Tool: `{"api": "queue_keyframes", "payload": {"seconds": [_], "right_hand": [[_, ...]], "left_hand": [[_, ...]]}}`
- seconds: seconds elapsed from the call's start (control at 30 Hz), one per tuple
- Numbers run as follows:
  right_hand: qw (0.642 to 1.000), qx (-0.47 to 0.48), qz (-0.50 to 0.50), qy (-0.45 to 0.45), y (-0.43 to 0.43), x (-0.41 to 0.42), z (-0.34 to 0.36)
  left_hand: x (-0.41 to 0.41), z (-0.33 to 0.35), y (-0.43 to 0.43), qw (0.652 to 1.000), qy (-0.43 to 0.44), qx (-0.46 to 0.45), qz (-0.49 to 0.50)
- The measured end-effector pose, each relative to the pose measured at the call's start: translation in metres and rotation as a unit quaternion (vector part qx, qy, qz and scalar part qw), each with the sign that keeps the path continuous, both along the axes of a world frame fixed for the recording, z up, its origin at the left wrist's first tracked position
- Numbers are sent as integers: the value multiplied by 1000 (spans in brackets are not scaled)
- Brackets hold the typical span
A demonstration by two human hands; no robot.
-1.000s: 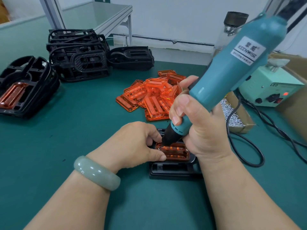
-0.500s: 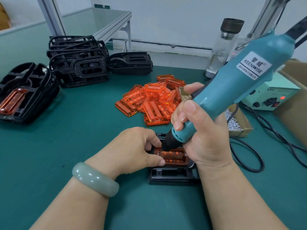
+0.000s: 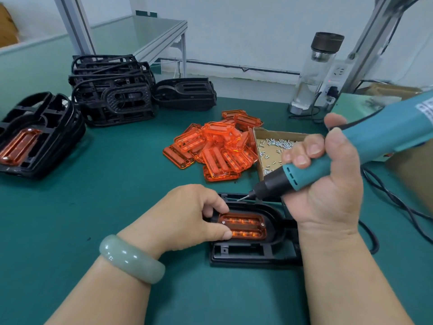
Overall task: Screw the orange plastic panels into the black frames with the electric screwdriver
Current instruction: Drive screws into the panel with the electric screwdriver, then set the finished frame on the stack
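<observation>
green-topped bench [image 3: 105, 207]. directly beneath the left hand [image 3: 187, 214] and right hand [image 3: 328, 186]: one black frame [image 3: 246, 254], an orange panel [image 3: 243, 227] seated in it. just beyond both hands: a heap of loose orange panels [image 3: 218, 148], touching a cardboard box of screws [image 3: 257, 146]. well beyond and left of the left hand: stacked black frames [image 3: 112, 97]. beside the right wrist: a black cable [image 3: 375, 240].

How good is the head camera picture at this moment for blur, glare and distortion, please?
Head view: light is soft and even, shadows faint; the wide lens tilts the metal post at the left; the screwdriver label is smeared at the right border; small glints sit on the bracelet and the orange panel, which is sharp.
</observation>
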State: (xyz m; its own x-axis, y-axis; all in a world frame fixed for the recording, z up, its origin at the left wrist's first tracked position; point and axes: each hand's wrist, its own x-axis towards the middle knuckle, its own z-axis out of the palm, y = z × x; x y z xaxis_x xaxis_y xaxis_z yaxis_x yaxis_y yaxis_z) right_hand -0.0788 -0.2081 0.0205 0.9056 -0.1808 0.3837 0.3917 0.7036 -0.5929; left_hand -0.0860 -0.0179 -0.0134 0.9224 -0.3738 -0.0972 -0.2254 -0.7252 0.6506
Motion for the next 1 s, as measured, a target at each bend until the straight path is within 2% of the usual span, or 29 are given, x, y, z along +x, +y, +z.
{"api": "queue_keyframes", "payload": {"seconds": [0.07, 0.17, 0.23, 0.4, 0.5, 0.6, 0.8, 0.9, 1.0], "right_hand": [[1000, 16, -23, 12, -3, 2, 0], [997, 28, -64, 27, -8, 6, -1], [995, 34, -91, 38, -12, 8, -1], [986, 81, -134, 52, -20, 11, -4], [983, 103, -141, 58, -23, 12, -4], [981, 111, -141, 66, -22, 13, -4], [981, 118, -138, 69, -22, 14, -5], [981, 125, -134, 68, -23, 16, -3], [982, 118, -132, 66, -19, 16, -4]], "left_hand": [[-1, 2, 0, 1000, -21, -8, 2], [-5, 8, -9, 992, -104, -65, 24], [-9, 14, -18, 986, -145, -80, 0], [-17, 17, -40, 985, -116, 9, -126], [-19, 14, -45, 983, -106, 62, -135], [-20, 13, -49, 976, -134, 111, -133], [-34, 13, -26, 985, -125, 77, -86], [-43, 17, 11, 991, -123, 47, 4], [-49, 25, 54, 977, -165, 67, 118]]}}
